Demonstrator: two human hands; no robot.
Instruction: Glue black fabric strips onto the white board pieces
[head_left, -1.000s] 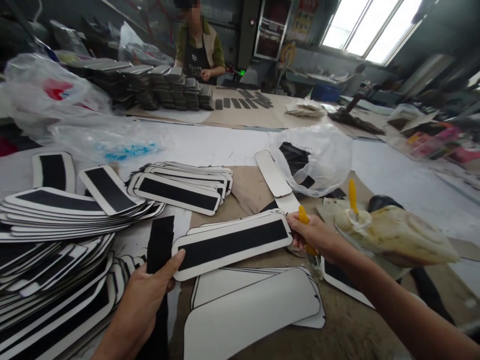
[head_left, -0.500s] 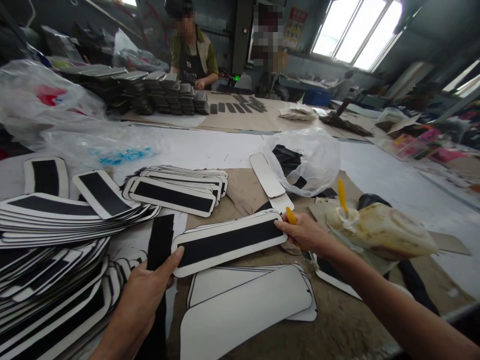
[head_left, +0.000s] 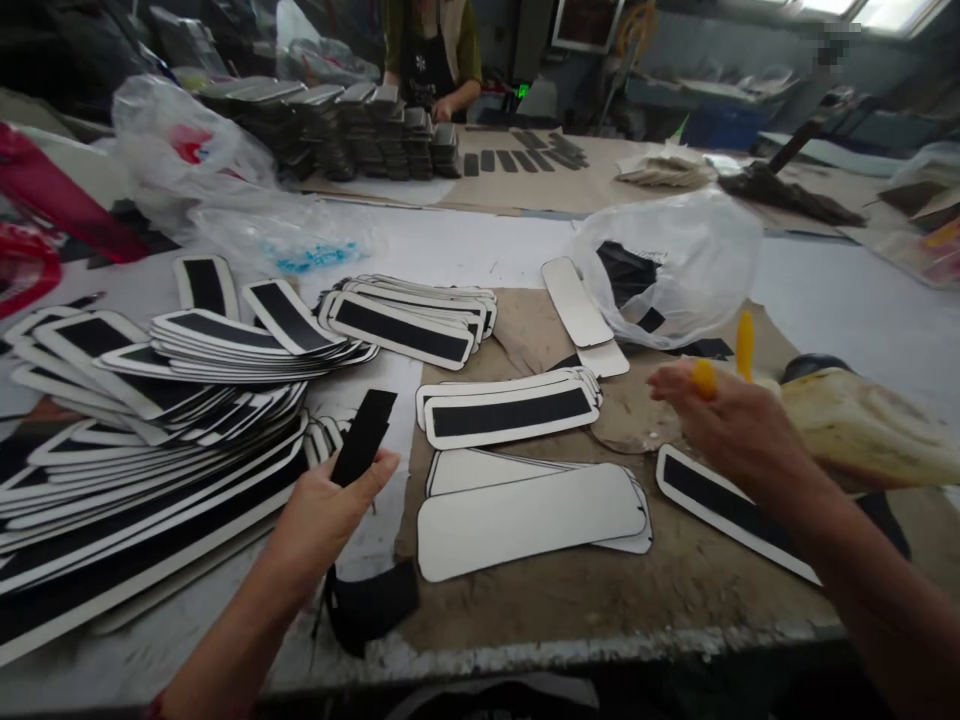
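Observation:
My left hand [head_left: 319,520] is closed around black strips [head_left: 365,435], with more black material [head_left: 371,605] hanging below it. Above the board my right hand [head_left: 731,410] is closed around a yellow-handled tool [head_left: 703,378], whose working end is hidden. Between my hands, a white panel with a black strip [head_left: 514,415] lies on a small pile of similar panels. Plain white panels [head_left: 532,520] overlap just in front. Under my right forearm rests another black-striped panel [head_left: 727,505], partly covered. A pale, stained glue container [head_left: 862,425] with an upright yellow handle [head_left: 744,345] stands beside that hand.
Large fanned stacks of striped panels [head_left: 150,480] fill the left side. Behind the work lie another panel pile [head_left: 405,325] and a clear bag of black pieces [head_left: 690,270]. A co-worker [head_left: 431,70] stands across the table by dark stacks [head_left: 345,130].
Both hands have let go of the striped panel, which now lies on the pile. My right hand has moved right with the yellow-handled tool; my left keeps the black strips. The view has shifted downward.

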